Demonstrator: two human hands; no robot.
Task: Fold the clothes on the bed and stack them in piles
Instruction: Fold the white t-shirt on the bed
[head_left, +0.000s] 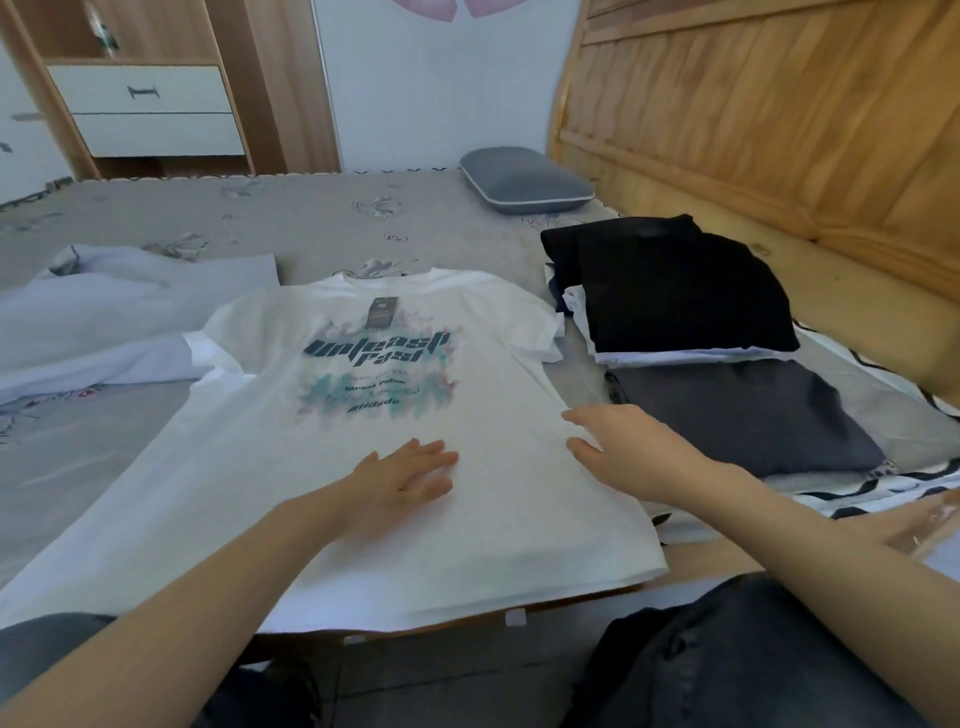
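Observation:
A white T-shirt (311, 493) with a teal and dark printed graphic and a dark tag at the neck lies spread flat, front up, on the bed. My left hand (405, 475) rests flat on its lower front with straight fingers. My right hand (623, 452) lies at the shirt's right edge, fingers extended over the fabric. To the right sits a pile (685, 301) with a folded black garment on top of white ones. Nearer to me, below that pile, lies a folded grey garment (737, 415). A pale blue-white garment (119, 322) lies unfolded at the left.
A grey pillow (524, 179) lies at the head of the grey flowered bedsheet (260, 218). The wooden headboard (753, 114) runs along the right. A wooden cabinet with white drawers (145, 109) stands beyond the bed. A black-and-white patterned cloth (883, 488) lies under the grey garment.

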